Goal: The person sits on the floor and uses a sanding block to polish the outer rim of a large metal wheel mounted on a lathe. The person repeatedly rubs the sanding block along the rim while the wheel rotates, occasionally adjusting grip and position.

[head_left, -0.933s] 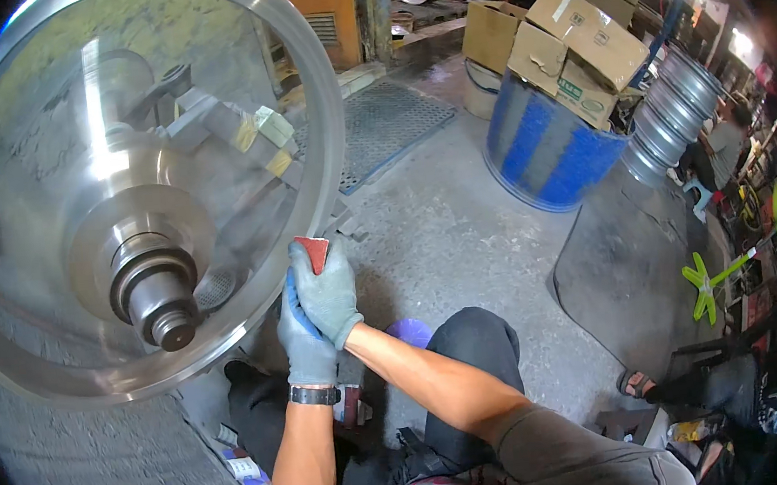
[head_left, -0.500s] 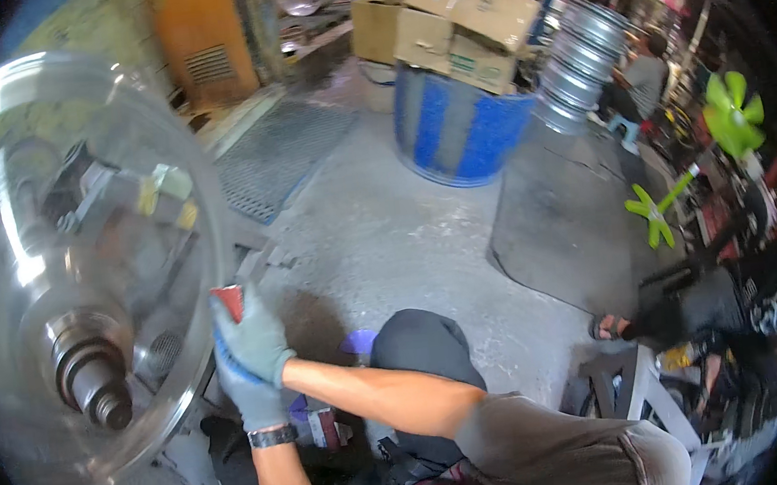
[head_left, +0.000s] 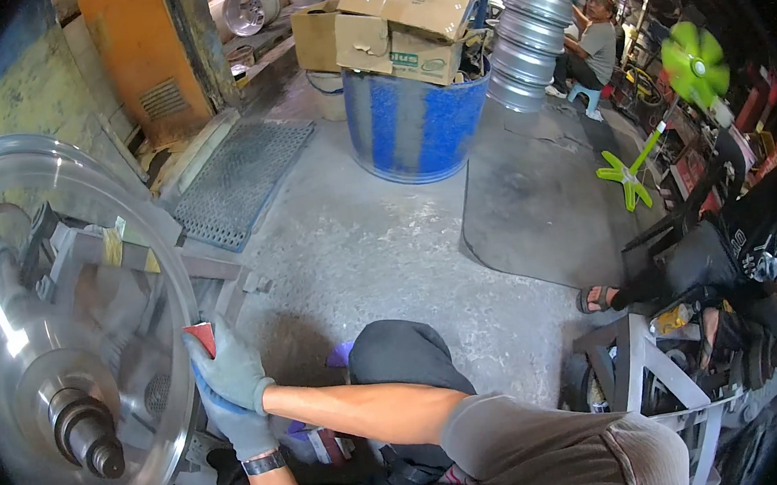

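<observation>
Wheel rim (head_left: 174, 274) stands at my left, mounted about a metal shaft (head_left: 87, 435); its body is smeared see-through, which I judge to be rotation. My right hand (head_left: 232, 365) has a firm grip, fingers curled around a small red sheet (head_left: 199, 338), presumably abrasive, one end showing at the rim's right-hand edge. Contact between sheet and metal cannot be confirmed from this view. My left hand (head_left: 232, 420) lies below, against the right; whether its grip also has hold of the sheet, I cannot tell.

Status: rim mounted, sheet in position. Work on the edge is, in my judgement, under way rather than complete. Blur hides the finish, so the portion treated cannot be assessed. Outstanding: the rim is neither stopped nor off the shaft.
</observation>
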A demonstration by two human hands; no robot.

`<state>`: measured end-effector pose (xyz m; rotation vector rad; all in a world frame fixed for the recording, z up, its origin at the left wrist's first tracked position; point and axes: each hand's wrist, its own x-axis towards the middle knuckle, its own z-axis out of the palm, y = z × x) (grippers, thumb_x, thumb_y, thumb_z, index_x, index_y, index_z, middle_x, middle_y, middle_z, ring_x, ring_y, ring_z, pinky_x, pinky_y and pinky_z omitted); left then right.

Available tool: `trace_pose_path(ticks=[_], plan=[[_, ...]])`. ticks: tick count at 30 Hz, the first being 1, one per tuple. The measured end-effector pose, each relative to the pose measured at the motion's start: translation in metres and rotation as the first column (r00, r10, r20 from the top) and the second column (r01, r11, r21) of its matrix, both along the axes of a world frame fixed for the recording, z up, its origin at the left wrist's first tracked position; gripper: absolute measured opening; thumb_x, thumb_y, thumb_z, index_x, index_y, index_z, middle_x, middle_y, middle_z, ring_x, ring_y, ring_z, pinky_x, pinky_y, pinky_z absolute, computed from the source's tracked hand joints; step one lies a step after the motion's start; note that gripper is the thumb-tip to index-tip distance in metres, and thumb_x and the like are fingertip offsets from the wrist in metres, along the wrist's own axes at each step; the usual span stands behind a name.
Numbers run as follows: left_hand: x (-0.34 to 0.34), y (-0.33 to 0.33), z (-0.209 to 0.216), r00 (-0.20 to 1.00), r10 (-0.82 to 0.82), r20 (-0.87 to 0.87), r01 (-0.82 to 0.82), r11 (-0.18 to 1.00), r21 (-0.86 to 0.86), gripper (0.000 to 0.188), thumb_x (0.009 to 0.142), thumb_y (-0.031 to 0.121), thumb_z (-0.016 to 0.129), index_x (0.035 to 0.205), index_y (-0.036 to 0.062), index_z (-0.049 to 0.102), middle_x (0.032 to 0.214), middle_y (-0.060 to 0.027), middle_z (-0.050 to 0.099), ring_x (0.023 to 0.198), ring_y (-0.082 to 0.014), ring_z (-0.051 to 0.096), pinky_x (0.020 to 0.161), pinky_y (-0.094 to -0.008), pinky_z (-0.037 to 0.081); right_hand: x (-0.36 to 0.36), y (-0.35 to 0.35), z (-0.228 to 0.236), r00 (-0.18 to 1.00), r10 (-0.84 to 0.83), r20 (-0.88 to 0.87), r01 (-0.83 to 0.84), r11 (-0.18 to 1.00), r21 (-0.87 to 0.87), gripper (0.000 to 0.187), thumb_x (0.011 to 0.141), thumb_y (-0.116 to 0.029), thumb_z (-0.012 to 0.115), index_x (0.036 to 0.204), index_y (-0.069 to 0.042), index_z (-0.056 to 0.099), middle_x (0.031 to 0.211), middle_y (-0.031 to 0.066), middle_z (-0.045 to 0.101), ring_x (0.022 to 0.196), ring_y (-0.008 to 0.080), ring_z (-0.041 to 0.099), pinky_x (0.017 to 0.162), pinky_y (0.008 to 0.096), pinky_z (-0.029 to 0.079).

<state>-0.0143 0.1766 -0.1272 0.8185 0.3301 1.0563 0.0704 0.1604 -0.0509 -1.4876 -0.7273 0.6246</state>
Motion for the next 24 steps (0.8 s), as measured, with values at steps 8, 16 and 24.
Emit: trace_pose_path(ticks=[8,16,24], plan=[[0.003,-0.008,0.004,0.992,0.070,-0.101,-0.065,0.996,0.055,0.049,0.111,0.025,0.037,0.156,0.0061,0.036,0.149,-0.0124,0.048,0.131,-0.0219,0.051,0.113,-0.0373,0.040,-0.001,0.001,-0.007,0.999,0.033,-0.005,-0.033,0.999,0.019,0.040,0.099,-0.039,0.061,0.126,-0.011,0.053,0.111,0.0234,0.069,0.103,0.0471,0.065,0.085,0.0519,0.051],[0.006,-0.009,0.004,0.975,0.144,-0.168,-0.134,0.989,0.069,0.049,0.110,0.024,0.038,0.155,0.0050,0.037,0.151,-0.0126,0.047,0.132,-0.0216,0.051,0.113,-0.0369,0.040,-0.001,0.002,-0.017,0.997,0.032,-0.064,-0.023,0.990,0.139,0.037,0.097,-0.036,0.065,0.121,-0.009,0.058,0.108,0.0210,0.070,0.100,0.0422,0.068,0.085,0.0469,0.053],[0.010,-0.011,0.003,0.874,0.296,-0.385,-0.256,0.955,0.154,0.042,0.106,0.019,0.048,0.144,0.0020,0.048,0.136,-0.0110,0.058,0.120,-0.0217,0.059,0.101,-0.0366,0.048,0.007,-0.001,-0.023,0.974,0.145,-0.175,-0.096,0.960,0.262,0.030,0.097,-0.026,0.069,0.116,-0.004,0.063,0.104,0.0167,0.073,0.096,0.0273,0.071,0.083,0.0381,0.054]])
